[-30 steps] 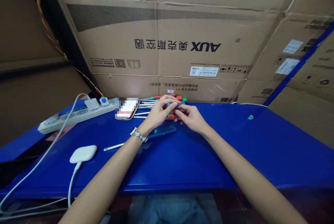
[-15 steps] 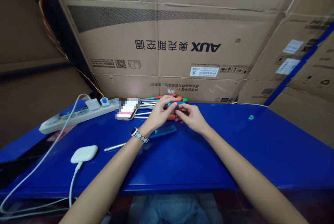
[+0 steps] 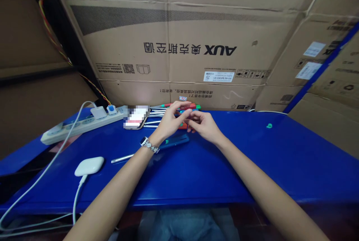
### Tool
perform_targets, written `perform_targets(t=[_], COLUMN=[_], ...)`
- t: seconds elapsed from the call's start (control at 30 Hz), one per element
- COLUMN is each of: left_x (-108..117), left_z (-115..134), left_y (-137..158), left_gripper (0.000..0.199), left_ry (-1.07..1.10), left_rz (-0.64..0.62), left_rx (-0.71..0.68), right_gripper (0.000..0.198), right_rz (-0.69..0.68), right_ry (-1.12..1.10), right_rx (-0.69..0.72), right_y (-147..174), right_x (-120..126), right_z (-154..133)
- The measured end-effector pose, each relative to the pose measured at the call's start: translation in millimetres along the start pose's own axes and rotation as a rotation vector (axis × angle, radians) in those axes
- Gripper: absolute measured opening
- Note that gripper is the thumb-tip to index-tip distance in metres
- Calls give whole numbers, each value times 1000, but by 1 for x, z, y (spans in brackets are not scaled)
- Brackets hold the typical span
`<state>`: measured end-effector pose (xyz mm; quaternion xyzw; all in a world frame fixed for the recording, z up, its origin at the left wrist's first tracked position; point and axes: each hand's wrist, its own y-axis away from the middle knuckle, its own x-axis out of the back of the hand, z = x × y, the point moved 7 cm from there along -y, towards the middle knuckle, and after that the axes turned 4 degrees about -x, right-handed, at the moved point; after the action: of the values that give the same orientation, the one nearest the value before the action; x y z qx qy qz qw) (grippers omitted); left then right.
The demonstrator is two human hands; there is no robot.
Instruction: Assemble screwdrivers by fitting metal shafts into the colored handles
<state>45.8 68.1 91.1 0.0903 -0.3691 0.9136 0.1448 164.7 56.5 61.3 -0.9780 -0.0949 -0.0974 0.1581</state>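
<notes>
My left hand (image 3: 171, 121) reaches to the back of the table, fingers bent and thumb stretched toward the other hand. My right hand (image 3: 206, 127) meets it there, thumb and fingers drawn together in a pinch. Whatever lies between the fingertips is too small or hidden to make out. Behind and under both hands lie several screwdriver-like tools with metal shafts (image 3: 153, 122) and coloured handles, among them a red handle with a green end (image 3: 198, 107). Nearer me, a blue-handled tool (image 3: 176, 141) lies partly behind my left wrist, its shaft (image 3: 121, 158) pointing left.
A phone (image 3: 137, 117) lies left of the tools, beside a white power strip (image 3: 81, 124). A white earphone case (image 3: 89, 166) with a cable stands front left on the blue table (image 3: 238, 181). Far right lies a small green piece (image 3: 269, 125). Cardboard (image 3: 190, 27) walls the back.
My left hand's fingers have shifted slightly, and the blue handle that showed above the fingertips is now mostly covered. Both hands stay together; the view has moved slightly.
</notes>
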Motion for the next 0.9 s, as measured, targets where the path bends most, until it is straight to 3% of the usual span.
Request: perform_targets(t=[0.13,0.37,0.63,0.9], left_x=[1,2,1,2], left_z=[2,-1,4,1], left_y=[1,-1,0,-3], left_gripper=[21,18,20,18], left_ry=[-26,-50,-8,2], left_rz=[-43,114,-33,110], left_rx=[-51,-11,-63,-33], right_gripper=[34,28,30,34], right_rz=[-96,154,-109,142], right_ry=[6,-59,-33,-116], right_rx=[-12,-49,-85,-88], right_y=[1,-1,1,1], right_x=[-3,3,-6,1], right_z=[-4,10,-1,11])
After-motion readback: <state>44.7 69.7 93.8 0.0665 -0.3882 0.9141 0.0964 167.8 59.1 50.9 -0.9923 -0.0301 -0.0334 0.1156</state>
